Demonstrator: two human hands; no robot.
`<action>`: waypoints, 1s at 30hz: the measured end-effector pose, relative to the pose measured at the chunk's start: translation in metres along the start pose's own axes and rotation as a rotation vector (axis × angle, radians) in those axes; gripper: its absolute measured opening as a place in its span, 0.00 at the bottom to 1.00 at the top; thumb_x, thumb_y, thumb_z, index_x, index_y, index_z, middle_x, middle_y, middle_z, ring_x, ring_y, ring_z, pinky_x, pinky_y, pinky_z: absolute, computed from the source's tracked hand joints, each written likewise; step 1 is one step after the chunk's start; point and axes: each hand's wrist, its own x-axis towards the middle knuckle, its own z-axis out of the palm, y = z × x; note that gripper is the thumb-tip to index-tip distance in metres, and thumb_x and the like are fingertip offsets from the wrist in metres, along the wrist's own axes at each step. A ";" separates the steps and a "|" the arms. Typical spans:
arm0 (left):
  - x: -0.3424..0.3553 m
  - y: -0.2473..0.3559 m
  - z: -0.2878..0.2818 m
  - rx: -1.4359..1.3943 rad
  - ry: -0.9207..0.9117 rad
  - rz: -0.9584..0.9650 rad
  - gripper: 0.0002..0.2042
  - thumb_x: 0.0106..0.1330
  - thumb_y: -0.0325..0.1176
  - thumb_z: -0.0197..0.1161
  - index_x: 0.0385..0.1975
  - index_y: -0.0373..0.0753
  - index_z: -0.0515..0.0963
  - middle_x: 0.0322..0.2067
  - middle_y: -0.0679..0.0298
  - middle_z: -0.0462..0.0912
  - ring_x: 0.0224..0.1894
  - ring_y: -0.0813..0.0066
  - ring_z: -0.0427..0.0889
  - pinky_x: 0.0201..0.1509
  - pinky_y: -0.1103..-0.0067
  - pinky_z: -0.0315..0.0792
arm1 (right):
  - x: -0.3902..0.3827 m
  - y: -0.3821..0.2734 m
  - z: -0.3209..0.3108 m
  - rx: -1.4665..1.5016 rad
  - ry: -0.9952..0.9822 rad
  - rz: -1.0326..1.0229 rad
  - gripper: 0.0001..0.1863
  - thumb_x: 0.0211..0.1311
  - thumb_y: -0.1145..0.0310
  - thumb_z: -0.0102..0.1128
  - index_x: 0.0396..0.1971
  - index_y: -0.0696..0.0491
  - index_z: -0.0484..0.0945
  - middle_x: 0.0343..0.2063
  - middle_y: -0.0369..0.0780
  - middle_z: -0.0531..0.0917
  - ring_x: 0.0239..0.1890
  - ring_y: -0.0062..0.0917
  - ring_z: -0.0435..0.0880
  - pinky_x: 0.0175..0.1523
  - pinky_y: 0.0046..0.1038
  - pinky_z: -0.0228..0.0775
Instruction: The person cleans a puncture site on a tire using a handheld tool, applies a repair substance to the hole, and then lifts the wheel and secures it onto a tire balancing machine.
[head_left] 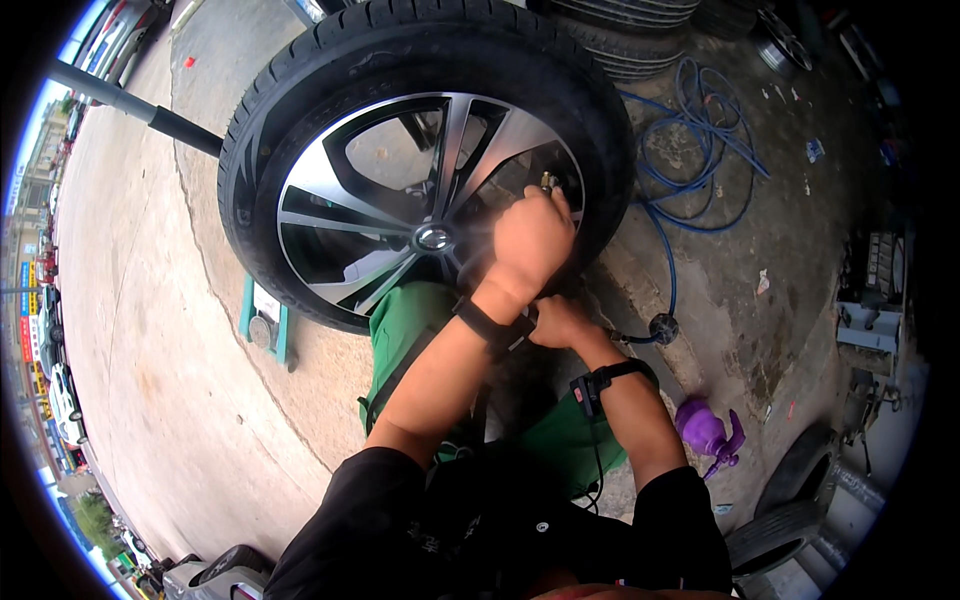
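Note:
A large wheel with a black tyre [255,195] and a silver-and-black alloy rim [318,170] stands before me, filling the upper middle. My left hand [535,235] is closed at the rim's right side, around a small brass-tipped air chuck [547,182] mostly covered by the fingers. Below it, close to the tyre's lower edge, my right hand [562,322] grips a tyre inflator whose body is largely hidden. A round black gauge [662,328] sits just right of that hand, where a blue air hose [668,265] joins it.
The hose lies coiled on the concrete [700,150] at the right. Stacked tyres [625,45] stand behind the wheel. A purple spray bottle [703,430] is near my right forearm, a teal-framed device [265,320] left of my knee. More tyres [775,535] lie lower right.

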 end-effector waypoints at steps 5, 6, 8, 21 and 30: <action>0.000 0.000 0.000 0.003 -0.019 -0.016 0.22 0.75 0.45 0.47 0.32 0.28 0.74 0.26 0.39 0.82 0.31 0.37 0.83 0.38 0.55 0.78 | -0.002 -0.004 -0.004 0.001 -0.016 0.011 0.24 0.45 0.63 0.62 0.47 0.50 0.84 0.43 0.49 0.86 0.49 0.44 0.84 0.56 0.40 0.77; 0.001 0.000 0.000 0.002 -0.021 -0.017 0.22 0.75 0.45 0.47 0.32 0.28 0.74 0.26 0.39 0.83 0.31 0.37 0.83 0.38 0.55 0.78 | -0.003 -0.005 -0.005 -0.003 -0.018 0.010 0.24 0.45 0.62 0.62 0.47 0.50 0.84 0.43 0.49 0.86 0.49 0.44 0.84 0.55 0.40 0.77; 0.001 0.000 0.001 -0.003 -0.025 -0.018 0.22 0.75 0.45 0.47 0.33 0.28 0.74 0.26 0.39 0.83 0.32 0.37 0.83 0.38 0.55 0.78 | -0.003 -0.005 -0.006 -0.010 -0.017 0.007 0.24 0.45 0.62 0.62 0.47 0.49 0.84 0.43 0.49 0.86 0.49 0.44 0.84 0.55 0.40 0.77; 0.001 0.001 0.001 -0.017 -0.027 -0.019 0.21 0.74 0.44 0.48 0.33 0.28 0.74 0.26 0.39 0.83 0.32 0.38 0.84 0.39 0.56 0.79 | 0.001 0.001 0.000 0.027 0.006 -0.015 0.22 0.44 0.63 0.63 0.44 0.51 0.85 0.41 0.50 0.86 0.48 0.46 0.84 0.55 0.41 0.76; 0.000 0.002 -0.002 -0.021 -0.029 -0.027 0.21 0.74 0.45 0.48 0.33 0.28 0.74 0.26 0.40 0.83 0.32 0.39 0.84 0.38 0.56 0.79 | 0.006 0.005 0.008 0.047 0.068 -0.054 0.20 0.44 0.61 0.69 0.39 0.55 0.85 0.37 0.51 0.86 0.44 0.46 0.85 0.51 0.41 0.78</action>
